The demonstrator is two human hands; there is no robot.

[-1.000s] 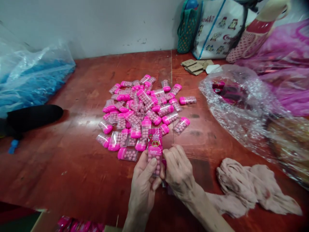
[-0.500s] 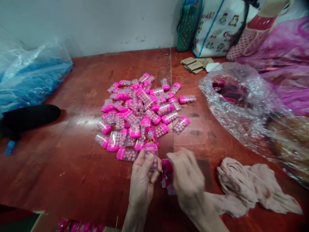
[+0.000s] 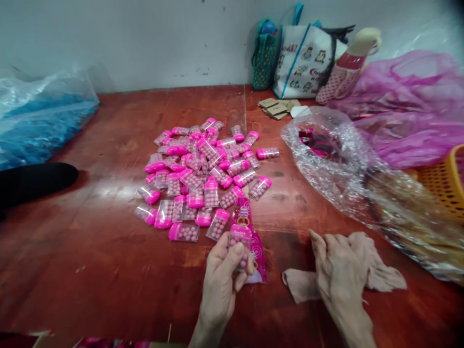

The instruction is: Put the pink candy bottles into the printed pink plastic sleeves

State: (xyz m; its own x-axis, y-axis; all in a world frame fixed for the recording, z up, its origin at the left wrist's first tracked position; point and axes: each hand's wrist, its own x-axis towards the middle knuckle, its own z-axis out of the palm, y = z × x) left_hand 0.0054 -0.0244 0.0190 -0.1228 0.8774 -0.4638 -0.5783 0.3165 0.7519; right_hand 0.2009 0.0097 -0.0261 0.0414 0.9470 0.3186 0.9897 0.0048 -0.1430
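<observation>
My left hand (image 3: 222, 278) grips a clear candy box with pink balls and a pink printed card (image 3: 242, 227) standing up from it. A second pink printed card (image 3: 258, 263) lies on the red table just right of that hand. My right hand (image 3: 339, 270) rests on a beige cloth (image 3: 384, 270) on the table, fingers bent and holding nothing. Beyond the left hand lies a heap of several clear candy boxes with pink caps (image 3: 203, 174).
A crinkled clear plastic bag (image 3: 337, 159) holding dark pink items lies at right, with a pink plastic sheet (image 3: 406, 111) and an orange basket (image 3: 444, 181) behind. Tote bags (image 3: 304, 60) stand against the wall. A blue plastic bag (image 3: 39, 116) and a black object (image 3: 32, 181) lie at left.
My right hand let go of the box and card and moved right onto the beige cloth. The left hand kept the box. The camera view tilted up slightly.
</observation>
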